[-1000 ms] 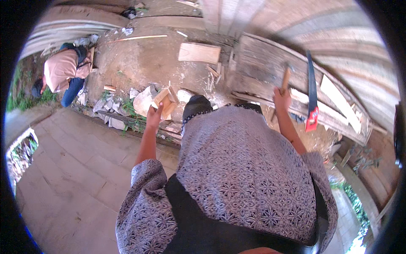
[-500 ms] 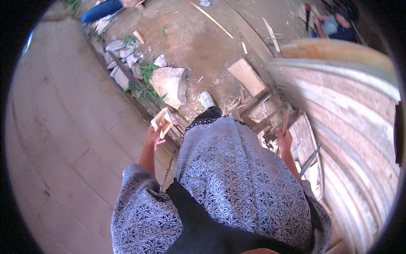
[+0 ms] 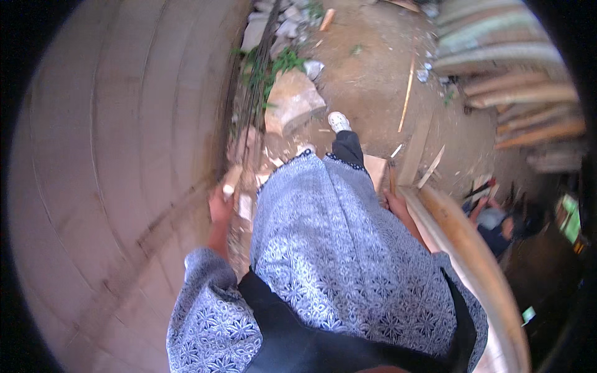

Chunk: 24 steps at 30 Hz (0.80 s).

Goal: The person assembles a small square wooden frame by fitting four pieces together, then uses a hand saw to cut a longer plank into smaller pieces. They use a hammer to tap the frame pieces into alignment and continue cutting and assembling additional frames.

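Note:
My left hand (image 3: 220,205) is closed around a pale piece of wood (image 3: 232,177), held out beside the plank wall; motion smears its outline. On the other side of my patterned skirt (image 3: 323,248), my right hand (image 3: 393,201) grips a brown wooden stick or handle (image 3: 392,177) pointing away from me. Whether that handle carries a tool head or blade cannot be made out. Just beyond it, partly covered by the skirt, shows a light wooden block (image 3: 375,169).
A large plank wall (image 3: 124,124) fills the left. Stones and a big pale rock (image 3: 292,102) lie ahead on dirt with wood chips. A thick wooden edge (image 3: 460,230) curves along my right. Another person (image 3: 497,227) sits beyond it; stacked timber (image 3: 510,74) stands far right.
My view has swung round to the right, and my feet have moved. Both hands keep their wooden pieces. The chip-strewn work spot by my right hand has left view; stacked timber has come into it.

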Each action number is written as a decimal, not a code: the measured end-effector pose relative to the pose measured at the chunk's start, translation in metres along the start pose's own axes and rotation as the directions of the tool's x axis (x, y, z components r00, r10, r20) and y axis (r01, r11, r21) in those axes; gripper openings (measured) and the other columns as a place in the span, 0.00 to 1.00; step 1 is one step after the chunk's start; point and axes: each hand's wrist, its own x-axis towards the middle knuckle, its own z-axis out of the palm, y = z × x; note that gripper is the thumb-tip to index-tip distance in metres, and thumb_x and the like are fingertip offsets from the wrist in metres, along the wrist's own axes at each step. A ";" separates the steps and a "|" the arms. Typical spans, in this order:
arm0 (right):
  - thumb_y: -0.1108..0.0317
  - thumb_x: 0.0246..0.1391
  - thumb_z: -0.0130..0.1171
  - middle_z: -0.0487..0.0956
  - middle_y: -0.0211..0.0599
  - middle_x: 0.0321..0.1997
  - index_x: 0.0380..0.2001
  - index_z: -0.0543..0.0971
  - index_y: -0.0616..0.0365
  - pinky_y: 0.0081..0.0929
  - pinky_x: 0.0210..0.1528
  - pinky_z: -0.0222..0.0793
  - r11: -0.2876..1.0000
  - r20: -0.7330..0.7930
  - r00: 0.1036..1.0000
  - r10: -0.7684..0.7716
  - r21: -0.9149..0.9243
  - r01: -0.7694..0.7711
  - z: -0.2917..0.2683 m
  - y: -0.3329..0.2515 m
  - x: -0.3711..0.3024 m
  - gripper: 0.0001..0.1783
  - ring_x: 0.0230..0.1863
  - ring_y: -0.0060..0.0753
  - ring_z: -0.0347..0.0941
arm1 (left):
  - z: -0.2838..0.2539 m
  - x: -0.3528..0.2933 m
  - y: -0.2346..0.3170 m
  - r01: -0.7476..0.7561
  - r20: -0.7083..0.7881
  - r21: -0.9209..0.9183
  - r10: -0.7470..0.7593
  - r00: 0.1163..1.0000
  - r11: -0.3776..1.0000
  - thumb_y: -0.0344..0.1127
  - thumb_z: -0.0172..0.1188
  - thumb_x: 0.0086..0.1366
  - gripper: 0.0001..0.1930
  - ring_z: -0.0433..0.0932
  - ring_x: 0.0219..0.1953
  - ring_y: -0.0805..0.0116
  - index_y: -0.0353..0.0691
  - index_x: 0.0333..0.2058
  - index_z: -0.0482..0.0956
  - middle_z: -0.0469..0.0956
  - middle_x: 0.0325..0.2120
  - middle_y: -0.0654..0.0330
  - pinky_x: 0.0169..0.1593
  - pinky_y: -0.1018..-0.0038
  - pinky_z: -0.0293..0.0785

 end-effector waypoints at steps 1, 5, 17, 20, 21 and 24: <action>0.45 0.59 0.59 0.73 0.28 0.19 0.22 0.77 0.53 0.24 0.21 0.59 0.991 -0.014 1.000 0.016 -0.129 -0.017 -0.010 -0.004 0.003 0.23 0.18 0.21 0.65 | -0.002 -0.022 0.010 -0.040 -0.061 0.009 0.040 0.997 0.999 0.28 0.62 0.53 0.28 0.72 0.54 0.44 0.46 0.56 0.74 0.71 0.55 0.46 0.58 0.55 0.68; 0.43 0.56 0.62 0.72 0.24 0.20 0.29 0.77 0.51 0.21 0.22 0.63 0.906 0.104 0.994 -0.027 -0.419 0.068 -0.036 -0.145 0.038 0.22 0.20 0.19 0.67 | -0.016 -0.034 0.103 -0.036 -0.290 0.058 0.051 0.956 0.998 0.22 0.58 0.49 0.34 0.65 0.59 0.44 0.51 0.58 0.73 0.68 0.58 0.49 0.64 0.55 0.61; 0.46 0.59 0.60 0.73 0.27 0.28 0.35 0.72 0.50 0.23 0.23 0.70 0.852 0.390 0.920 -0.046 -0.466 0.240 0.097 -0.351 0.161 0.19 0.22 0.23 0.69 | 0.092 0.006 0.166 0.117 -0.425 0.100 -0.064 0.903 0.988 0.22 0.61 0.46 0.36 0.67 0.56 0.46 0.59 0.57 0.74 0.68 0.60 0.61 0.61 0.55 0.67; 0.45 0.60 0.59 0.75 0.28 0.33 0.38 0.72 0.51 0.19 0.25 0.68 0.720 0.483 0.872 -0.079 -0.577 0.385 0.180 -0.347 0.184 0.20 0.23 0.20 0.67 | 0.141 0.026 0.144 0.091 -0.463 0.145 -0.014 0.886 0.985 0.24 0.61 0.47 0.35 0.69 0.56 0.48 0.61 0.57 0.75 0.69 0.59 0.62 0.60 0.57 0.70; 0.46 0.59 0.60 0.75 0.28 0.33 0.39 0.73 0.51 0.18 0.24 0.65 0.626 0.534 0.843 -0.066 -0.636 0.452 0.216 -0.344 0.197 0.21 0.22 0.19 0.65 | 0.163 0.034 0.129 0.115 -0.465 0.194 -0.012 0.885 0.974 0.24 0.61 0.48 0.35 0.69 0.56 0.48 0.63 0.56 0.75 0.70 0.59 0.63 0.60 0.57 0.70; 0.47 0.58 0.62 0.74 0.26 0.31 0.39 0.75 0.53 0.17 0.22 0.56 0.437 0.716 0.698 0.017 -0.633 0.639 0.305 -0.323 0.218 0.21 0.21 0.15 0.59 | 0.218 0.057 0.095 0.088 -0.526 0.180 0.021 0.850 0.980 0.25 0.60 0.50 0.34 0.71 0.56 0.51 0.67 0.56 0.75 0.71 0.58 0.67 0.60 0.59 0.70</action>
